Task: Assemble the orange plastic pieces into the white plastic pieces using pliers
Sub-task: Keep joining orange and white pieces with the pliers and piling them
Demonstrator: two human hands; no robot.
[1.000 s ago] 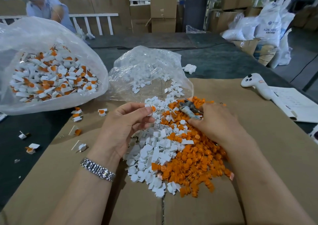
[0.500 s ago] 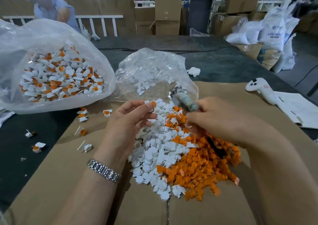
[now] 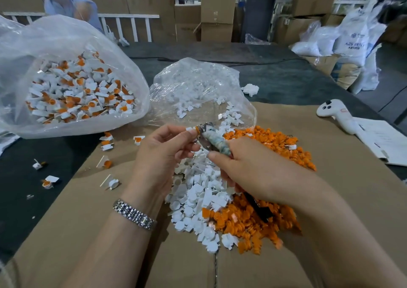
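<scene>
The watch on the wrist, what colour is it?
Silver: the watch has a shiny metal link band, seen best in the head view.

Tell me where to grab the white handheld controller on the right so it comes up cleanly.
Take the white controller round its slim handle, which runs down-right onto the papers. Come from above with the right hand. The bulbous head with dark buttons is wider and looks harder to close fingers around.
</scene>
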